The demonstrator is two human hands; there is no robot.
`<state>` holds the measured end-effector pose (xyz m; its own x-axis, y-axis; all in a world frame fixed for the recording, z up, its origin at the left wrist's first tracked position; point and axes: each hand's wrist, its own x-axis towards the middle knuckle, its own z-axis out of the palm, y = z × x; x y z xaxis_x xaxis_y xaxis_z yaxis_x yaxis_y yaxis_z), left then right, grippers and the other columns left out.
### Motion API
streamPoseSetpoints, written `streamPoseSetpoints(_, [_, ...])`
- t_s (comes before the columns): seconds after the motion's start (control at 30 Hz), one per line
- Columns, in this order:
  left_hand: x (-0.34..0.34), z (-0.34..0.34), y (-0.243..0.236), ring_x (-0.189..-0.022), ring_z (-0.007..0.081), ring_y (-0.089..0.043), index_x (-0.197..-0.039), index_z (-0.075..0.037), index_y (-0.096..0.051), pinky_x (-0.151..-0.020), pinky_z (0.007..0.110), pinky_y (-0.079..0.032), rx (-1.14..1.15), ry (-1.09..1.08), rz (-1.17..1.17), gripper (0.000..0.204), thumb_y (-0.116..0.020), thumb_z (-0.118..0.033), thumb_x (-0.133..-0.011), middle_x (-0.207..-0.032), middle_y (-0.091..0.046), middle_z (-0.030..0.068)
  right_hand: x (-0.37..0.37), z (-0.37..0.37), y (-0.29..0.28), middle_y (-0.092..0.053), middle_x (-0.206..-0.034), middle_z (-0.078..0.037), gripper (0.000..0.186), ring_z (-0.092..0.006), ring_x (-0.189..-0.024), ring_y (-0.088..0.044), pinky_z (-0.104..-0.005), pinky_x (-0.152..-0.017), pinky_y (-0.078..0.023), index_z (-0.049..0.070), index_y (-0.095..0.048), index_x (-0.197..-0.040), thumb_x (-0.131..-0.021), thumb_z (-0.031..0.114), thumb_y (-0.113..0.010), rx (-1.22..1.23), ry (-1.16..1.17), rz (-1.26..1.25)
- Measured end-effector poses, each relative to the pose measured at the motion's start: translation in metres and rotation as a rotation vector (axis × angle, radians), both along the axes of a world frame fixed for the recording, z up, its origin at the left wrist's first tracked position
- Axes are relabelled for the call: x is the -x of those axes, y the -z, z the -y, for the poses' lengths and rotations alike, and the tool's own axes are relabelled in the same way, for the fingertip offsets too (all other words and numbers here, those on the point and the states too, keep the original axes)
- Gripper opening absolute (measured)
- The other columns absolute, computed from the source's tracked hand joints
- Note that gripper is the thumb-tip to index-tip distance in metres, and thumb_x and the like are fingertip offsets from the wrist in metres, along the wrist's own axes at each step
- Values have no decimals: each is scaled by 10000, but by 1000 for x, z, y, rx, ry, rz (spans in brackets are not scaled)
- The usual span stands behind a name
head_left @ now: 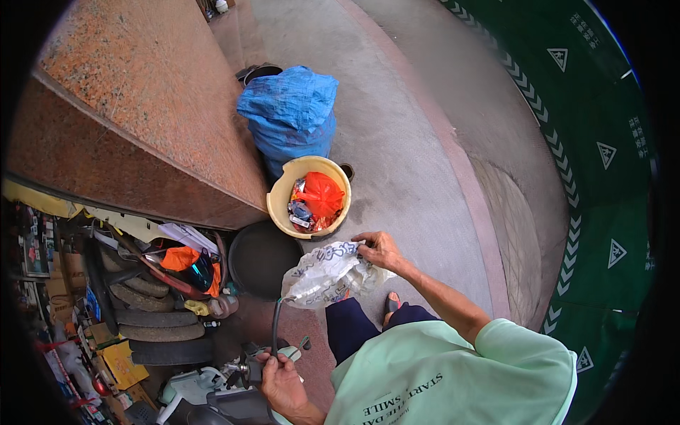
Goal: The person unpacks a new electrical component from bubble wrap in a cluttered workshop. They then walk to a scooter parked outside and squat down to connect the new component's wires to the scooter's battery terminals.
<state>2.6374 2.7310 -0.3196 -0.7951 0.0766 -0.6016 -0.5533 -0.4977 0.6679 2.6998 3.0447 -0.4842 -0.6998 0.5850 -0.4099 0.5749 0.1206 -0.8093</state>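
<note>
My right hand [380, 253] pinches the edge of a crumpled white plastic bag [322, 273] with blue marks. The bag hangs in front of my dark shorts, and its contents, if any, are hidden. Lower left, my left hand [283, 386] closes its fingers around a thin black tube [275, 329]. That tube runs up to the bag's left corner; whether it goes inside, I cannot tell. Beside my left hand is a scooter's handlebar [249, 370].
A cream bucket [275, 205] holds a red bag and litter, with a blue sack [290, 106] behind it. Left of the bag sits a round black basin [262, 262]. Several old tyres [159, 333] and boxes crowd the left, below a granite pillar [156, 92]. Green barriers [602, 212] line the right.
</note>
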Motion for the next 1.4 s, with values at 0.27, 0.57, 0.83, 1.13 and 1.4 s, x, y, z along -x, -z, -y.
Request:
streamPoseSetpoints(0.27, [118, -69, 19, -904, 210, -570, -1127, 15, -593, -810, 298, -447, 28, 32, 151, 231, -513, 12, -910, -1068, -616, 91, 146, -114, 100, -702, -774, -159, 318, -260, -700, -686, -379, -667, -530, 116, -745, -1005, -762, 193, -557, -109, 335, 170])
streamPoseSetpoints(0.57, [152, -56, 112, -946, 237, -567, -1083, 38, -600, -810, 346, -465, 242, 117, 329, 213, -540, 52, -879, -1016, -627, 107, 241, -106, 270, -661, -811, -205, 200, -362, -734, -668, -473, -644, -520, 75, -707, -809, -804, 190, -544, -486, -95, 436])
streamPoseSetpoints(0.83, [155, -89, 149, -836, 206, -577, -1089, -37, -608, -697, 321, -458, 124, -25, 387, 245, -545, 44, -867, -952, -633, 94, 243, -16, 363, -726, -905, -98, 199, -241, -886, -703, -409, -672, -561, 126, -754, -895, -858, 160, -561, -356, -827, 691])
streamPoseSetpoints(1.13, [185, -203, 114, -839, 202, -575, -1088, -38, -610, -695, 319, -457, 15, 185, 237, 243, -546, 41, -868, -959, -633, 94, 250, -111, 260, -594, -1158, -252, 545, -382, -1000, -634, -493, -844, -513, 8, -525, -1207, -855, 421, -574, -79, -339, 483])
streamPoseSetpoints(1.4, [122, -361, 53, -842, 199, -574, -1088, -39, -612, -693, 316, -455, -148, 284, 74, 241, -546, 38, -869, -964, -633, 94, 204, -180, 203, -562, -1239, -253, 743, -389, -1114, -568, -444, -962, -450, 39, -424, -1390, -863, 544, -565, -5, -944, 101])
